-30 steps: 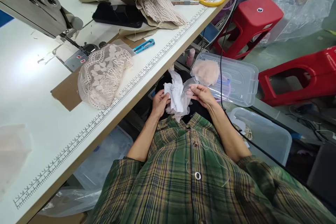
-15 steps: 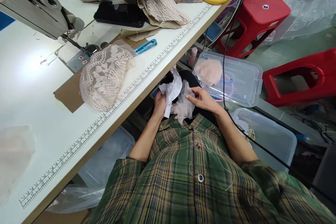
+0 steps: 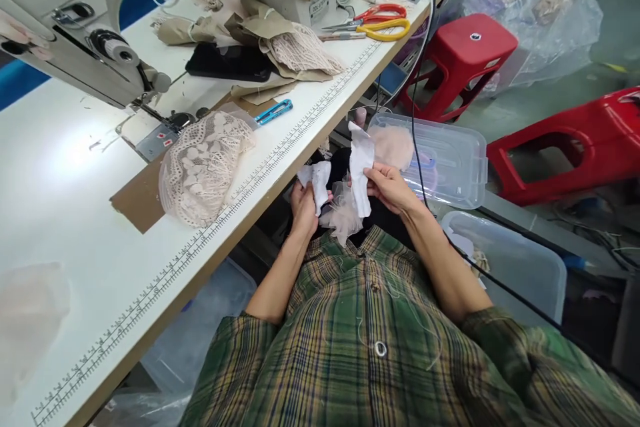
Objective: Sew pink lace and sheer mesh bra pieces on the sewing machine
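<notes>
Over the lap, my left hand (image 3: 303, 208) is closed on a white piece (image 3: 321, 183) that looks like paper or thin backing. My right hand (image 3: 393, 188) pinches a second, longer white strip (image 3: 361, 167) between thumb and fingers, held upright. Between the two hands lies a crumpled bunch of sheer pale-pink mesh fabric (image 3: 343, 213); whether either hand touches it I cannot tell. On the table to the left, a cream lace bundle (image 3: 205, 160) rests beside the sewing machine's needle area (image 3: 167, 123). Blue thread snips (image 3: 274, 112) lie just behind the lace.
A ruler strip (image 3: 210, 233) runs along the table edge. Red scissors (image 3: 383, 12), yellow scissors (image 3: 387, 30) and a black phone (image 3: 227, 63) are farther back. At right stand a lidded clear box (image 3: 455, 160), an open plastic bin (image 3: 530, 260) and red stools (image 3: 473, 47). A black cable (image 3: 416, 100) hangs down.
My right hand has left the mesh and now holds a white strip, raised apart from the white piece in my left hand. The view has tilted up slightly.
</notes>
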The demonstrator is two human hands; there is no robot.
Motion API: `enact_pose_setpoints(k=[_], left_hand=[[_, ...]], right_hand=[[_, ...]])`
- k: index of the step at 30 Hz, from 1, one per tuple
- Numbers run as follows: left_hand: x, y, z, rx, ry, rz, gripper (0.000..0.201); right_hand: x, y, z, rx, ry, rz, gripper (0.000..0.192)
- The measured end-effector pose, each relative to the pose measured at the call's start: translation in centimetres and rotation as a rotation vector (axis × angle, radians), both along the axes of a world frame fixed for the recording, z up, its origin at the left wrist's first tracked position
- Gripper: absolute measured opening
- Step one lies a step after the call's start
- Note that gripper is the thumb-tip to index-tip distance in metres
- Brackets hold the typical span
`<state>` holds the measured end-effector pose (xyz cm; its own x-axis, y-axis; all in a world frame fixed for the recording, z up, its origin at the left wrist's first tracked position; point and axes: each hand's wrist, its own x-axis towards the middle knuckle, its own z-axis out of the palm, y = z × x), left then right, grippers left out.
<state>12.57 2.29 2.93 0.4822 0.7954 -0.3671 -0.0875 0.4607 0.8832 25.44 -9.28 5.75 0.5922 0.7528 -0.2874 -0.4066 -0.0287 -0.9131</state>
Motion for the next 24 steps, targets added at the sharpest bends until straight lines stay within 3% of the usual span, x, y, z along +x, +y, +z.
enact_pose_setpoints(k=[3, 6, 11, 13, 19, 24], left_hand=[[-1.5, 0.6, -0.1, 0.043, -0.064, -0.059, 0.023], [-2.6, 1.0, 0.6, 0.046, -0.099, -0.21, 0.014], [-1.8, 1.0, 2.5, 0.087, -0.07, -0.585, 0.035], [-1.0, 0.7, 2.8, 0.139, -0.063, -0.668, 0.043], [-0.5, -0.4, 2.9, 0.129, -0.027, -0.592, 0.041], [-0.9, -1.1, 2.8, 0.113, -0.066, -0.632, 0.041]], right_hand=[[1.0, -1.0, -0.1, 0.001, 0.034, 0.038, 0.036], [1.4, -1.4, 0.3, -0.023, -0.007, 0.117, 0.036], [1.4, -0.5, 2.0, -0.011, -0.22, 0.353, 0.032], [1.6, -0.1, 2.9, 0.013, -0.33, 0.448, 0.026], [2.5, 0.5, 3.9, 0.063, -0.559, 0.452, 0.022], [2.8, 0.8, 2.8, 0.125, -0.444, 0.369, 0.023]])
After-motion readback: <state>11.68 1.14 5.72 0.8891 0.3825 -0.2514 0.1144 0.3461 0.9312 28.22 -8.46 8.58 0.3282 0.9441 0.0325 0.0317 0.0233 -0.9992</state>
